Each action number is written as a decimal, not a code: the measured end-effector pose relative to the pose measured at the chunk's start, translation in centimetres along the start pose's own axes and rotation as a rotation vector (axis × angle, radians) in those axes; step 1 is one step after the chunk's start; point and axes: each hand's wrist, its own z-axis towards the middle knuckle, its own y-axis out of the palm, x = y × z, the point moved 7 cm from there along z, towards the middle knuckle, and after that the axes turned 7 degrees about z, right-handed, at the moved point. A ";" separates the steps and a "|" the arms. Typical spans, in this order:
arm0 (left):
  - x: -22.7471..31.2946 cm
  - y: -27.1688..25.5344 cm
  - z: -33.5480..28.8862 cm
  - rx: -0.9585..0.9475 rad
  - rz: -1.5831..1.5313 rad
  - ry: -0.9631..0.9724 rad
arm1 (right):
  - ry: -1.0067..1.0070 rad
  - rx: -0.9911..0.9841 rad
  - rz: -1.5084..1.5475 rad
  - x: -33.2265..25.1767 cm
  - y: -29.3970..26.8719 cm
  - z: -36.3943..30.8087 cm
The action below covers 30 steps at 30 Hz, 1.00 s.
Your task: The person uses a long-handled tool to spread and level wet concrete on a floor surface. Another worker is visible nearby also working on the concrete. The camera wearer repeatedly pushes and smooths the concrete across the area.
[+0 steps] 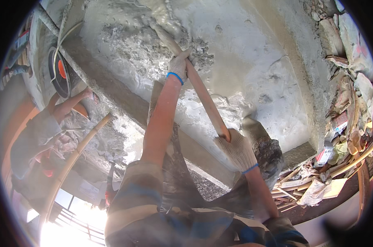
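A long wooden handle [204, 95] slants across the middle, its far end coated in grey mix. Whatever head it carries is buried in the wet mortar [166, 16] at the top. Partway up the shaft, my left hand [179, 66] grips it in a pale work glove with a blue cuff edge. My right hand [234, 150], gloved alike, is closed round the near end of the handle. Smooth, watery mortar spreads right of the shaft, while lumpier grey material lies about the far end. My boot [265, 154], caked with mortar, stands beside my right hand.
A concrete curb [108, 88] borders the mix on the left, and another edge runs along the right. Scrap wood and torn packaging [318, 181] are heaped at right. Another person [38, 136] bends at left, near a black round tub [59, 72] and a curved pole [77, 154].
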 end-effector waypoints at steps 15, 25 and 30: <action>-17.2 5.8 -6.9 -0.273 -0.129 -0.689 | 0.268 0.205 -0.290 6.1 -4.3 -16.0; 4.8 -8.1 5.9 -0.063 -0.248 -0.237 | 0.061 0.205 -0.308 -6.0 5.7 1.7; 16.0 -17.6 8.1 0.148 -0.167 0.033 | -0.093 0.138 -0.353 -15.5 11.7 12.3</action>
